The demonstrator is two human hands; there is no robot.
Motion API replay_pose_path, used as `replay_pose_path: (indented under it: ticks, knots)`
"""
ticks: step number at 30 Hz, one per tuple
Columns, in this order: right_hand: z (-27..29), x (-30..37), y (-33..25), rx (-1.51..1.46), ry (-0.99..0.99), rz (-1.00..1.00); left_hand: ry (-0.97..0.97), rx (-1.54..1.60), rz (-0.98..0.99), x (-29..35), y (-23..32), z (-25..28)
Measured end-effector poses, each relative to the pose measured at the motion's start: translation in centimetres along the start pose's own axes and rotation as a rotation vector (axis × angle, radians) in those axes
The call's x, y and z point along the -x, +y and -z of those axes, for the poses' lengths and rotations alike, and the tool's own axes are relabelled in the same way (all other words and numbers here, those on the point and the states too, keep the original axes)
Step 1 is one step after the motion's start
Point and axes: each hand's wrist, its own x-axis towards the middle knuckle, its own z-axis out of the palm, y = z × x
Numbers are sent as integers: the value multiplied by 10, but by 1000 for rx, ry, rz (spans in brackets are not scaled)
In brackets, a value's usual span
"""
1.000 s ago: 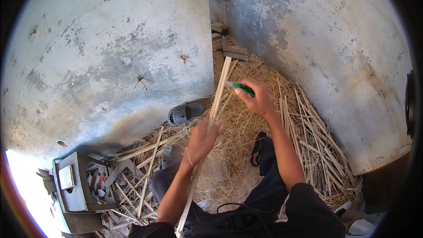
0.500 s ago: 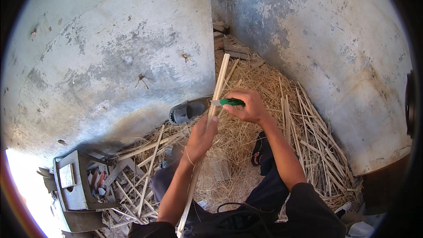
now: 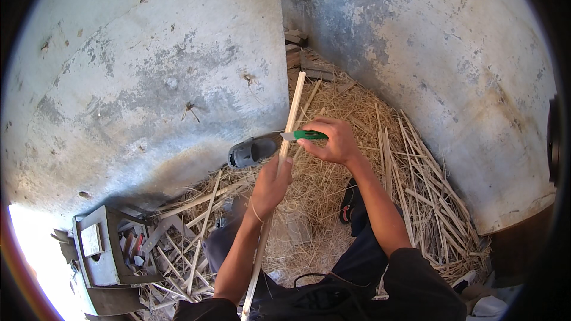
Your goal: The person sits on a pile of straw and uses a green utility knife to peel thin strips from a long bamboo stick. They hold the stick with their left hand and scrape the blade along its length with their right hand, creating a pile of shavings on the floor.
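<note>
A long pale strip of split bamboo or wood (image 3: pixel 295 102) slants up from my lap to beyond both hands. My left hand (image 3: pixel 272 184) is closed around its middle, with the thumb lying along it. Just above that grip, my right hand (image 3: pixel 334 141) clasps a green utility knife (image 3: pixel 310 135). The knife's short grey blade lies across the strip, touching it or just over it. Below the left wrist the strip runs down beside the forearm. Curled shavings (image 3: pixel 324 202) cover the floor under both hands.
A grey slip-on shoe (image 3: pixel 250 153) lies by the left wall (image 3: pixel 148 77). Many split strips (image 3: pixel 437 196) are piled along the right wall (image 3: pixel 464 83). At lower left stands a grey stool (image 3: pixel 104 246) among loose strips and scraps. Boards (image 3: pixel 315 71) lie in the far corner.
The knife and my right hand have shifted slightly to the left. The strip's upper end has also moved a little left. My left hand keeps its hold at nearly the same place.
</note>
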Motion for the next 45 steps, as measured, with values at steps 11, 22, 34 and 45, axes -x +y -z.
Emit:
replay_pose_path:
  ticks: [11, 22, 34, 45]
  knots:
    - [-5, -2, 7, 11, 78, 34, -2, 28, 1, 0, -5, 1]
    - [9, -5, 22, -11, 125, -29, -39, -100, 47, 7, 0, -4]
    - [19, -6, 34, 11, 184, -55, -83, -124, -6, 9, -3, -10]
    - [28, -4, 61, 46, 233, -175, -149, -72, 0, 17, 3, -17]
